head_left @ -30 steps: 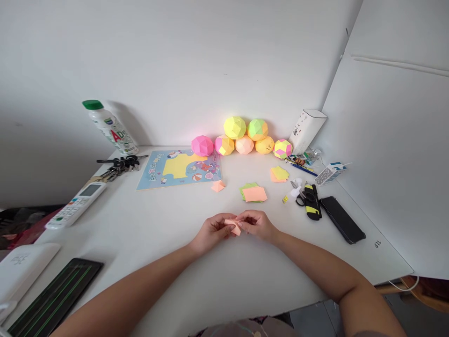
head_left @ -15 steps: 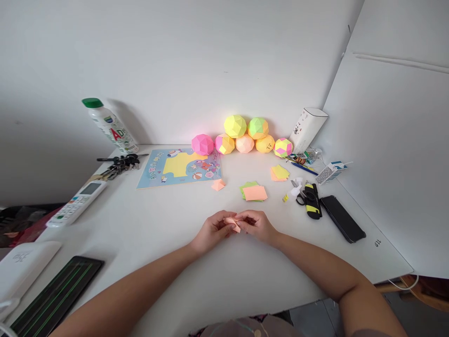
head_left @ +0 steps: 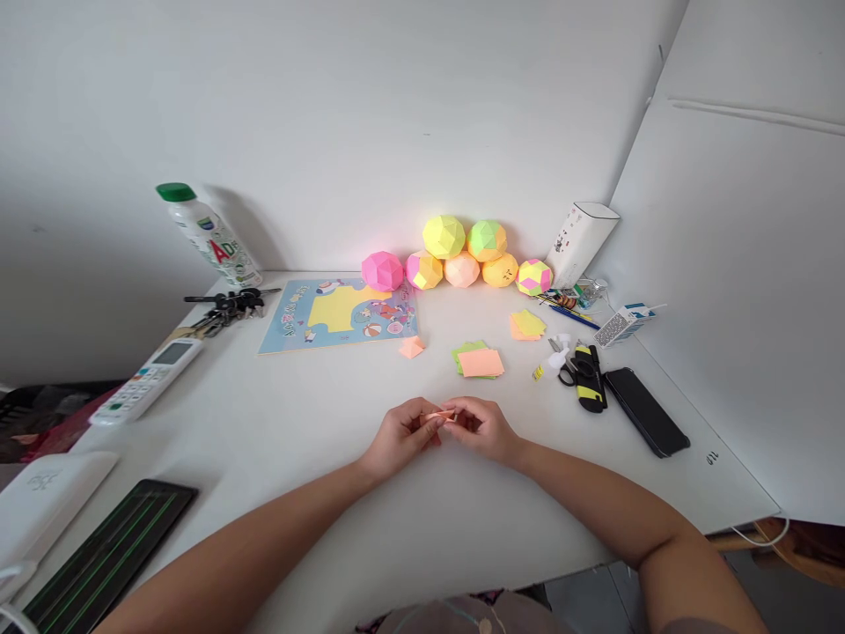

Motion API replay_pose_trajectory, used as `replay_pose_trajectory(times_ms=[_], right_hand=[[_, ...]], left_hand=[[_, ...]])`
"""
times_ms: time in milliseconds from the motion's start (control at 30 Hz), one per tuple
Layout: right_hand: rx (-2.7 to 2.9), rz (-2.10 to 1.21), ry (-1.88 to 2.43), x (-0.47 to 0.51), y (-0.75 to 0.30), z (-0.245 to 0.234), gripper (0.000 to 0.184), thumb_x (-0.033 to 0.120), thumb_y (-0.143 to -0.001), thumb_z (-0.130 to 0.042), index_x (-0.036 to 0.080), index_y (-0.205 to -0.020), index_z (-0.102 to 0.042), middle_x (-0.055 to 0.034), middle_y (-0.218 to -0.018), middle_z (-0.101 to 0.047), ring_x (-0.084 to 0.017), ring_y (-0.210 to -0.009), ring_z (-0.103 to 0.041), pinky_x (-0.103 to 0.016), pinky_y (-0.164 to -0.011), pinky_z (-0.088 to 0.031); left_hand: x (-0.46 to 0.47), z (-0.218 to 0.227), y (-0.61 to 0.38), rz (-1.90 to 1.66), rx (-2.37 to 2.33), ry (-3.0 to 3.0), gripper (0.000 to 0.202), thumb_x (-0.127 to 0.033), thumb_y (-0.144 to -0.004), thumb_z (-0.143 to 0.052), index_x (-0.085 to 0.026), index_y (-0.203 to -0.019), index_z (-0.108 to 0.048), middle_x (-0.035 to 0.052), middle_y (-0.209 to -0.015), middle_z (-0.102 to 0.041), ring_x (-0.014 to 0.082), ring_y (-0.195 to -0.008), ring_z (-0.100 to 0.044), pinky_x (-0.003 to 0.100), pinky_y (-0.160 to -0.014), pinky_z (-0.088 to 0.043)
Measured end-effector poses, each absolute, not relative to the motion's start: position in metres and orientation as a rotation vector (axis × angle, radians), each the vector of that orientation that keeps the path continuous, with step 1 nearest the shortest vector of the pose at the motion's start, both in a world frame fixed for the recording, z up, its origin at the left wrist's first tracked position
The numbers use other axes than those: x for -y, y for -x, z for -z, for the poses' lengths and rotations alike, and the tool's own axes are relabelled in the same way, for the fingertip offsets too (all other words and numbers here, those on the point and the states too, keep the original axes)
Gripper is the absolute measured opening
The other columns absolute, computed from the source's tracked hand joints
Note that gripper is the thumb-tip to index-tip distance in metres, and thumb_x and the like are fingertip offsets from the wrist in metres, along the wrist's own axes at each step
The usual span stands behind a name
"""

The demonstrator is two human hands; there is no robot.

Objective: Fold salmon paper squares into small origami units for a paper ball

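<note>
Both hands meet over the middle of the white table (head_left: 277, 440). My left hand (head_left: 398, 438) and my right hand (head_left: 481, 429) each pinch a small folded piece of orange paper (head_left: 439, 414), held edge-on between the fingertips just above the tabletop. Beyond the hands lies a small stack of green and orange paper squares (head_left: 478, 360). A folded orange paper piece (head_left: 411, 347) lies to its left. Another small pile of yellow and orange squares (head_left: 527, 325) sits further back right.
Several coloured paper balls (head_left: 462, 255) line the wall. A cartoon sheet (head_left: 340, 314), keys (head_left: 224, 308), a bottle (head_left: 206, 233) and a remote (head_left: 146, 382) lie at left. Scissors (head_left: 581, 374), a phone (head_left: 645, 411), pens and a white box (head_left: 581, 242) lie at right.
The orange paper between my fingers has turned from showing a flat face to lying thin and edge-on. The hands stay in the same spot.
</note>
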State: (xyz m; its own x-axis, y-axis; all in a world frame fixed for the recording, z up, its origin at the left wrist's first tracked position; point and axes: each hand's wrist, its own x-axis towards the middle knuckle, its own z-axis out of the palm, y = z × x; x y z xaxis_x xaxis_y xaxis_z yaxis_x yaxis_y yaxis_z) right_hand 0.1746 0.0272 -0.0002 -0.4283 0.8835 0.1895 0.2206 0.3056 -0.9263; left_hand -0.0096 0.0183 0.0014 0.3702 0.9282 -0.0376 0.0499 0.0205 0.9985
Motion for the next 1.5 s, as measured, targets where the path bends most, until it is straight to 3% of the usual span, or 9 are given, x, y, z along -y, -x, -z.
replay_pose_trajectory(times_ms=[200,433,667,1100,1500], right_hand=[[1.823,-1.19,1.025,-0.0285,-0.1747,-0.0012,0.023,0.036,-0.082,-0.056,0.017,-0.094,-0.064,-0.0036,-0.076,-0.061,-0.011,-0.058,-0.05,-0.025,-0.053,-0.043],[1.871,-1.131,1.007,-0.0277,-0.1739,-0.003,0.021,0.034,-0.085,-0.054,0.018,-0.088,-0.066,-0.0032,-0.068,-0.059,-0.012,-0.054,-0.049,-0.026,-0.05,-0.041],[1.88,-1.134,1.017,-0.0283,-0.174,-0.0043,0.023,0.036,-0.084,-0.054,0.017,-0.082,-0.067,-0.0028,-0.067,-0.058,-0.012,-0.052,-0.049,-0.026,-0.05,-0.041],[1.828,-1.272,1.007,-0.0297,-0.176,-0.0024,0.02,0.029,-0.083,-0.055,0.014,-0.076,-0.065,-0.001,-0.064,-0.056,-0.008,-0.047,-0.045,-0.022,-0.044,-0.038],[1.838,-1.307,0.98,-0.0297,-0.1778,-0.0073,0.022,0.03,-0.081,-0.057,0.014,-0.071,-0.067,0.0003,-0.058,-0.053,-0.008,-0.048,-0.043,-0.021,-0.043,-0.035]], left_hand=[[-0.0194,-0.0044,0.0109,-0.894,-0.956,-1.399,0.026,-0.042,-0.082,-0.056,-0.017,-0.079,-0.064,0.0016,-0.072,-0.06,0.0108,-0.052,-0.055,0.023,-0.048,-0.043],[-0.0177,0.0008,0.0115,-0.955,-0.973,-1.448,0.023,-0.038,-0.083,-0.056,-0.02,-0.085,-0.069,0.0038,-0.082,-0.057,0.0098,-0.052,-0.056,0.025,-0.049,-0.048],[-0.0183,-0.0012,0.0106,-0.96,-0.963,-1.449,0.023,-0.038,-0.083,-0.056,-0.021,-0.088,-0.071,0.0037,-0.08,-0.056,0.0097,-0.052,-0.057,0.025,-0.05,-0.051],[-0.0195,0.0006,0.0123,-0.954,-0.942,-1.433,0.02,-0.033,-0.082,-0.058,-0.018,-0.076,-0.071,0.0028,-0.075,-0.057,0.0077,-0.05,-0.054,0.023,-0.049,-0.05],[-0.019,-0.0029,0.011,-0.897,-0.937,-1.412,0.021,-0.033,-0.082,-0.057,-0.016,-0.073,-0.065,0.0036,-0.078,-0.059,0.0121,-0.059,-0.06,0.023,-0.051,-0.047]])
